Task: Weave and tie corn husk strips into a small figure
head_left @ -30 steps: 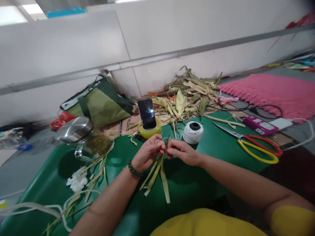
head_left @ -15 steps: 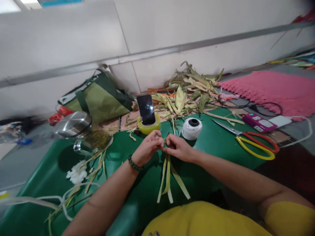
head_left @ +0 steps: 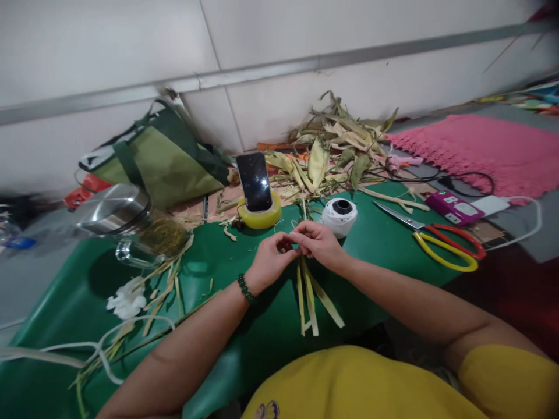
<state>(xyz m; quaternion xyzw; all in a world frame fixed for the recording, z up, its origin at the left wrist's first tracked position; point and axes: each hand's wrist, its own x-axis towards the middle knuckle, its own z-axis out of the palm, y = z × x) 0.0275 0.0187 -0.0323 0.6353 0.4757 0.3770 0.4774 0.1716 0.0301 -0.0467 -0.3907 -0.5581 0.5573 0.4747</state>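
My left hand [head_left: 271,259] and my right hand [head_left: 321,247] meet over the green work surface [head_left: 244,331], fingertips pinched together. Below them hang several pale yellow-green corn husk strips [head_left: 311,294], fanned out, their top ends hidden in my fingers. A thin white thread [head_left: 294,223] loops up just beyond the fingertips; which hand grips it is hard to make out. Right behind my right hand stands a spool of white thread [head_left: 339,220]. A dark green bead bracelet [head_left: 246,288] circles my left wrist.
A phone [head_left: 254,183] leans in a yellow tape roll [head_left: 262,216]. Scissors [head_left: 430,235] and a purple power bank [head_left: 454,208] lie right. A lidded glass jug [head_left: 144,233], crumpled tissue [head_left: 127,298] and white cable [head_left: 98,349] are left. Husks [head_left: 338,137] pile up behind, beside a green bag [head_left: 161,160].
My left hand has moved right, closing up against my right hand. The husk strips have swung a little right and up. The view has shifted slightly.
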